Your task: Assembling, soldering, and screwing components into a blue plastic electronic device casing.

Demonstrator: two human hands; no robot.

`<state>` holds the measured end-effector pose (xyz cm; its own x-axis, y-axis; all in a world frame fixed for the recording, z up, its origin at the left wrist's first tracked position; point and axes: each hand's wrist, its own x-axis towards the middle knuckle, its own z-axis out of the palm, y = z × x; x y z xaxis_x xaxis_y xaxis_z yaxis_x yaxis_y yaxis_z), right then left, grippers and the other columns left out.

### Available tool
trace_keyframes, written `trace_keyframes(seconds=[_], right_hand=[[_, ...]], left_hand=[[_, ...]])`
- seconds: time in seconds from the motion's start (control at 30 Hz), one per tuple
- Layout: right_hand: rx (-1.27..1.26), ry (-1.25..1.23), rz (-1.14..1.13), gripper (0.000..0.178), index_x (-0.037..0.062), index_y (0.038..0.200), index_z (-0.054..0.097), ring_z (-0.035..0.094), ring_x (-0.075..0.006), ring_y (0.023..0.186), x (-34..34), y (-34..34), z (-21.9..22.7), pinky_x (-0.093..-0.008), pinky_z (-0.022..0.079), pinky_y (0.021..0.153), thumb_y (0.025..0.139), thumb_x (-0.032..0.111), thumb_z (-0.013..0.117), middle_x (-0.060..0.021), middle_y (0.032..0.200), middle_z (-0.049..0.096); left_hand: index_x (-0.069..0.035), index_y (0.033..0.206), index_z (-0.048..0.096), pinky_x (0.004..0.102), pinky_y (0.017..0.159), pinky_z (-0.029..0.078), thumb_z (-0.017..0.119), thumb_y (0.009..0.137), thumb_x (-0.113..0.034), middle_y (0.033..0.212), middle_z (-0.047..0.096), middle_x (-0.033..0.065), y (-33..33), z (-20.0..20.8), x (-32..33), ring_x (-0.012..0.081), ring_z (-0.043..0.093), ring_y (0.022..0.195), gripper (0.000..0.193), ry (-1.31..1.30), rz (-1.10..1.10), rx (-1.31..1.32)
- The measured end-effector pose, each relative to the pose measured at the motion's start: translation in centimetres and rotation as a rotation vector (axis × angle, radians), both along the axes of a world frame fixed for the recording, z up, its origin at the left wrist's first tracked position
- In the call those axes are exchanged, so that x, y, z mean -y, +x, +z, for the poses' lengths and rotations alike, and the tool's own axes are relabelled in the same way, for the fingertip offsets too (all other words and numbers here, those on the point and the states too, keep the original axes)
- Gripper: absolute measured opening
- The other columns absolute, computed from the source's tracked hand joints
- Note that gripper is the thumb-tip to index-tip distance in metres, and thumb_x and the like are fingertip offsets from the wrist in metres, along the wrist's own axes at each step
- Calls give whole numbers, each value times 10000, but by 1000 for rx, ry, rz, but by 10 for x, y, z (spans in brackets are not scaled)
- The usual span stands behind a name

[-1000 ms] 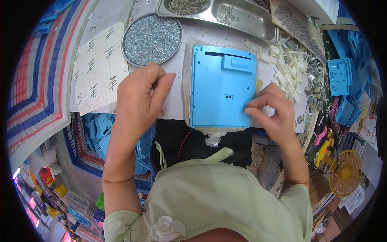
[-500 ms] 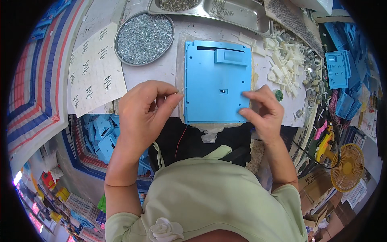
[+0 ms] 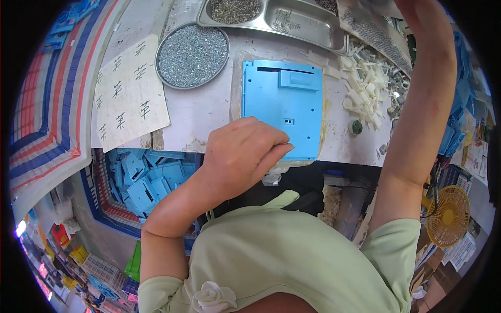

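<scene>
A light-blue plastic panel (image 3: 308,99) lies flat on the white worktable, with a raised block near its far edge and a small rectangular slot. Over its near left corner is my left hand (image 3: 245,148), thumb and fingertips pinched together; whatever they hold, if anything, is too small to make out. My right arm stretches far forward along the right side. Only part of my right hand (image 3: 417,15) shows at the top edge, beside a blurred grey object, and its fingers are hidden. White plastic pieces (image 3: 365,86) are heaped right of the panel.
Beyond the panel stand a round dish of screws (image 3: 193,56) and a metal tray (image 3: 266,21) with small parts. A handwritten sheet (image 3: 130,94) lies at left. Blue parts fill a crate (image 3: 91,182) below the table's left edge. A yellow fan (image 3: 448,216) is at right.
My right hand has left the panel's right edge and reached far forward to the upper right. My left hand has moved rightward from the panel's left edge onto its near part.
</scene>
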<state>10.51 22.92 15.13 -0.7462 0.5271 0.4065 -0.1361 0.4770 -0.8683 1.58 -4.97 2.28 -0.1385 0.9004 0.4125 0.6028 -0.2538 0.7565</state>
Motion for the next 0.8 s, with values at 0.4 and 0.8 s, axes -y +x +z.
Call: trace_keyframes(seconds=[0.4, 0.8], right_hand=[[-186, -532, 77, 337, 113, 995, 528, 479, -115, 513, 144, 83, -70, -289, 375, 520, 896, 350, 746, 38, 582, 519], [-174, -534, 59, 341, 133, 980, 525, 501, -116, 520, 147, 84, -66, -291, 393, 535, 888, 373, 749, 51, 581, 514]], left_hand=[[-68, 832, 634, 383, 576, 463, 823, 773, -81, 769, 623, 63, 2, -6, -6, 269, 591, 679, 198, -33, -67, -130], [-86, 840, 644, 384, 637, 431, 818, 769, -107, 777, 577, 39, 12, -7, -19, 253, 563, 711, 189, -8, -88, -109]])
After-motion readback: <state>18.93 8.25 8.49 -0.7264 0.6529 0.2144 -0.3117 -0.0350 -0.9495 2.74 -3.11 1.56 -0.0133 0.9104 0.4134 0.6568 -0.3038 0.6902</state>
